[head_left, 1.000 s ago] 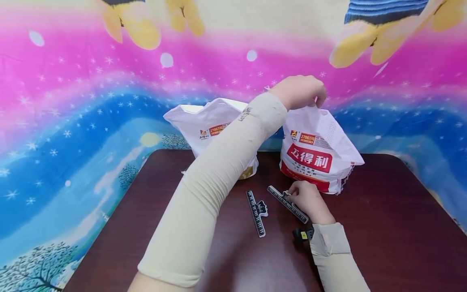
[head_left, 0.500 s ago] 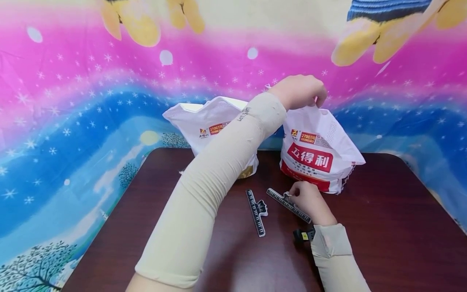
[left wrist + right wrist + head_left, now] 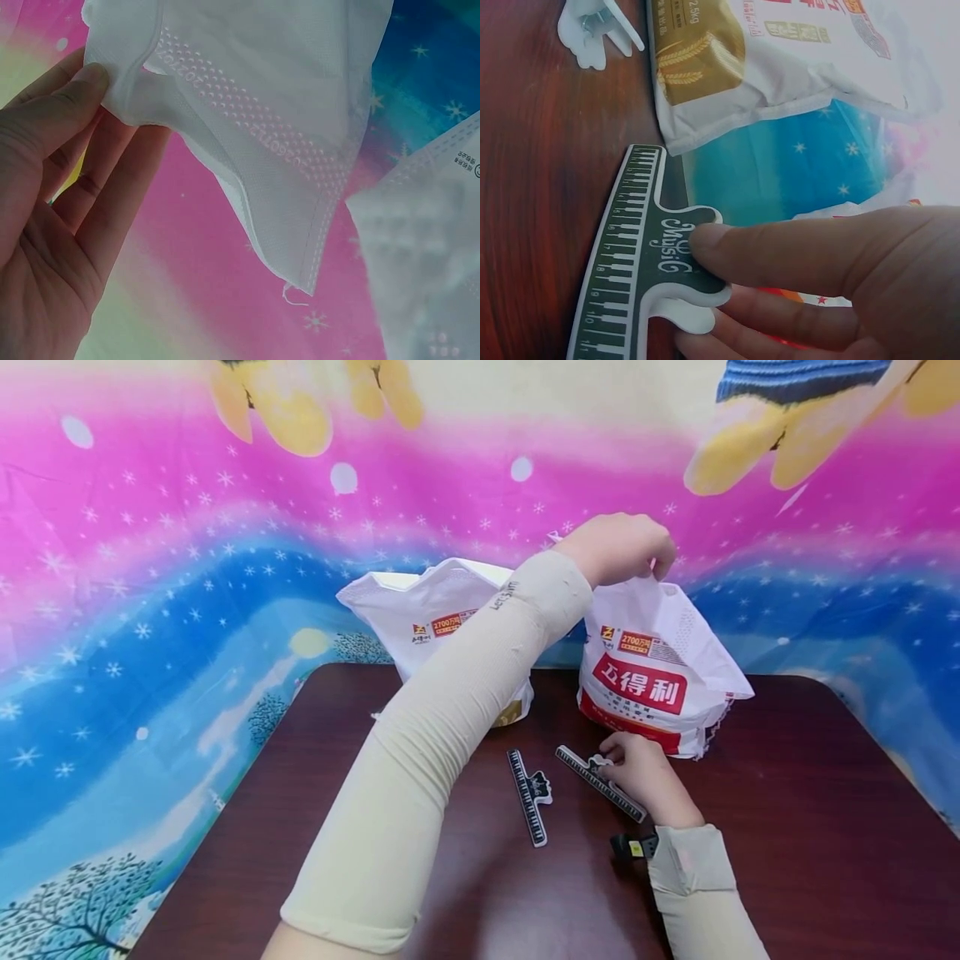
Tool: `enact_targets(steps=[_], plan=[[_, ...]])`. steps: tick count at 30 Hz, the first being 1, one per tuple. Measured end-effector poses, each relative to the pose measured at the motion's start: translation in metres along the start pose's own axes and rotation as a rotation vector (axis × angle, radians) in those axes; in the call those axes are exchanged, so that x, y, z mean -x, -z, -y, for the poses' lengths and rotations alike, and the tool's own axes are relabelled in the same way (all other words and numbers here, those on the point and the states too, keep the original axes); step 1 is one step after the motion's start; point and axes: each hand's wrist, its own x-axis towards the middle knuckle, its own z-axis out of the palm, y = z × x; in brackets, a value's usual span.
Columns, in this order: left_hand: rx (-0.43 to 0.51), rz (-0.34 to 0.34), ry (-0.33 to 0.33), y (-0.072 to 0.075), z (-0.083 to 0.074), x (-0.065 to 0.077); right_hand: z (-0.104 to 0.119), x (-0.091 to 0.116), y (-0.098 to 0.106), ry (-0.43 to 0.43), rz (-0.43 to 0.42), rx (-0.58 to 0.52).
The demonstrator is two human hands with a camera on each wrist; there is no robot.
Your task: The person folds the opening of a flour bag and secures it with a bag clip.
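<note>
My left hand reaches across to the top of the right white flour bag. In the left wrist view, its thumb and fingers pinch the edge of the bag's mouth. Low in front of that bag, my right hand holds a music clip with a piano-key print. The right wrist view shows the thumb on the upper handle of the clip and the fingers beneath it. A similar piano-key clip lies on the table to the left.
A second white bag stands open-topped at the back left, partly hidden by my left forearm. A white clip-like piece shows near a bag in the right wrist view. Behind the dark brown table hangs a printed cloth.
My right hand and the clip have shifted slightly to the right, and the hand has opened out a little from it in the head view. The left hand still pinches the bag.
</note>
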Motion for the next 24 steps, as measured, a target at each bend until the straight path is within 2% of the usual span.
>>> enact_targets(steps=[9,17,24], plan=[[0.049,-0.014,0.039,-0.0021,-0.0008,0.0033,0.0008,0.0022,0.0031,0.007,0.042,0.010],[0.032,-0.022,0.034,-0.0008,-0.0023,0.0018,-0.0009,0.0040,0.0066,0.037,0.045,0.013],[0.092,-0.016,0.069,0.0029,-0.0040,0.0043,-0.0017,0.0041,0.0096,0.037,0.040,0.017]])
